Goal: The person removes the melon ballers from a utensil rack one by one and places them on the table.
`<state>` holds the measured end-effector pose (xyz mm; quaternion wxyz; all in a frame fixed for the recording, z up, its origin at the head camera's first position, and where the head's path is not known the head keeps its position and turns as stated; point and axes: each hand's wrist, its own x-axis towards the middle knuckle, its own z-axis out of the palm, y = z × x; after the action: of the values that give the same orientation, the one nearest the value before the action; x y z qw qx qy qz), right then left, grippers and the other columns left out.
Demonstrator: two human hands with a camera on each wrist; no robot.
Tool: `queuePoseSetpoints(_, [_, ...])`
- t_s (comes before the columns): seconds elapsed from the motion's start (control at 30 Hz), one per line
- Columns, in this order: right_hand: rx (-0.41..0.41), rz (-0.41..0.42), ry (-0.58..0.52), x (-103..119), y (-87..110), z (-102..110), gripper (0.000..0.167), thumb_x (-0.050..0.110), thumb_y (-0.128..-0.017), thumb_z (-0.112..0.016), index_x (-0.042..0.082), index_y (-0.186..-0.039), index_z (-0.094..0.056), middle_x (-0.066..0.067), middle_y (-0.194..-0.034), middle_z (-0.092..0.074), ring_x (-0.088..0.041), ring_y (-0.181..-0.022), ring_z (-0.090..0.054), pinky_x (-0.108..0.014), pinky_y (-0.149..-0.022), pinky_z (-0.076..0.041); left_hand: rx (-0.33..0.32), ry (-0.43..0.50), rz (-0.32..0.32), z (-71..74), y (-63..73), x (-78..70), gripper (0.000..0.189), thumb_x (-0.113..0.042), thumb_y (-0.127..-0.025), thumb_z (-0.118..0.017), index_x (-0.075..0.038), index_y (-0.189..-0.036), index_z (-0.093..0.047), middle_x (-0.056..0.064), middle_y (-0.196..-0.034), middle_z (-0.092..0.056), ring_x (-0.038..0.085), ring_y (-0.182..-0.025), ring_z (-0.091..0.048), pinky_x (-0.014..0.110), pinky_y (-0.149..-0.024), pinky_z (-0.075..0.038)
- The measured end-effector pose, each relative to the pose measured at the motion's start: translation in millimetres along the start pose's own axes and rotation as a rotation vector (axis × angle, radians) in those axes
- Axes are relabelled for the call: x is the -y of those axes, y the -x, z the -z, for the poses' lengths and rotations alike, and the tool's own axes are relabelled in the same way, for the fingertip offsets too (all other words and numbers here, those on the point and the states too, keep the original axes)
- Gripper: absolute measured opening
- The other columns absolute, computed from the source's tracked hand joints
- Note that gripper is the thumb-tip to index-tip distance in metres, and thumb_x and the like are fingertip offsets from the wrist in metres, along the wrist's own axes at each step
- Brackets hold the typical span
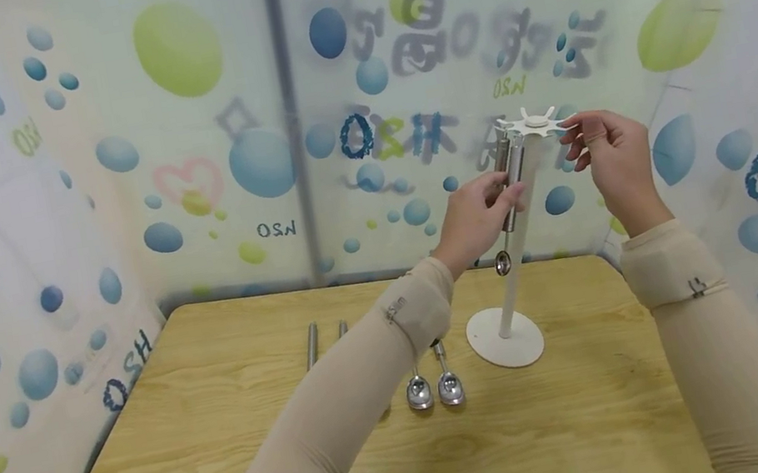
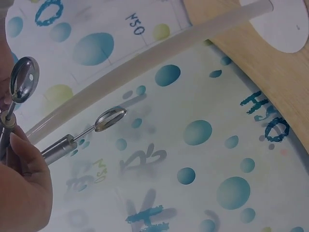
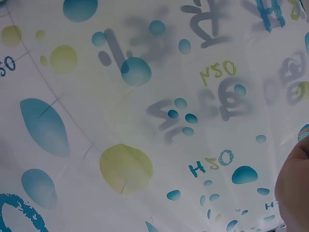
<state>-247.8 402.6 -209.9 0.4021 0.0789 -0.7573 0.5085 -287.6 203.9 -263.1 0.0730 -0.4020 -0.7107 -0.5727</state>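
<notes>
A white stand has a spoked hook top (image 1: 536, 122), a slanting pole (image 2: 145, 63) and a round base (image 1: 497, 347). My left hand (image 1: 471, 222) grips the thick metal handle of a small scoop (image 2: 24, 79), just under the hooks. Beside it is a second metal scoop (image 2: 111, 118), its handle partly behind the thumb. At the hook top's right side, my right hand (image 1: 616, 156) pinches one spoke between thumb and finger. In the right wrist view only a blurred edge of this hand (image 3: 294, 186) shows.
On the wooden table (image 1: 572, 422) lie two round-headed metal scoops (image 1: 450, 387), left of the base. Further left, metal handles (image 1: 312, 345) stick out from behind my left forearm. Printed curtains (image 1: 234, 236) close in the table's back and sides.
</notes>
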Motion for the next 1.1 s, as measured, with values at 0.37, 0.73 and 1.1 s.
queuePoseSetpoints(0.37, [-0.052, 0.067, 0.126, 5.6, 2.4, -7.8, 0.027, 0.019, -0.098, -0.067, -0.005, -0.109, -0.074, 0.011, -0.081, -0.067, -0.007, -0.067, -0.06, -0.013, -0.064, -0.052, 0.002, -0.028, 0.017, 2.8, 0.4, -3.8, 0.03, -0.033, -0.105, -0.057, -0.012, -0.124, -0.067, -0.006, -0.09, -0.075, 0.002, -0.087, -0.067, 0.021, -0.07, -0.054])
queuePoseSetpoints(0.73, [-0.113, 0.013, 0.097, 6.9, -0.3, -11.8, 0.026, 0.019, -0.095, -0.069, -0.005, -0.101, -0.076, 0.01, -0.073, -0.066, -0.006, -0.062, -0.06, -0.014, -0.063, -0.052, 0.003, -0.01, 0.04, 6.8, 3.2, -7.6, 0.036, -0.036, -0.105, -0.057, -0.013, -0.132, -0.064, -0.006, -0.093, -0.075, 0.006, -0.08, -0.067, 0.025, -0.061, -0.056])
queuePoseSetpoints(1.1, [-0.124, -0.008, 0.09, 6.4, 0.8, -14.0, 0.027, 0.019, -0.095, -0.069, -0.006, -0.103, -0.075, 0.01, -0.072, -0.065, -0.005, -0.06, -0.059, -0.013, -0.062, -0.053, -0.003, -0.02, -0.01, 19.2, 13.1, -6.4, 0.035, -0.033, -0.105, -0.059, -0.012, -0.131, -0.065, -0.002, -0.093, -0.075, 0.004, -0.081, -0.068, 0.024, -0.067, -0.055])
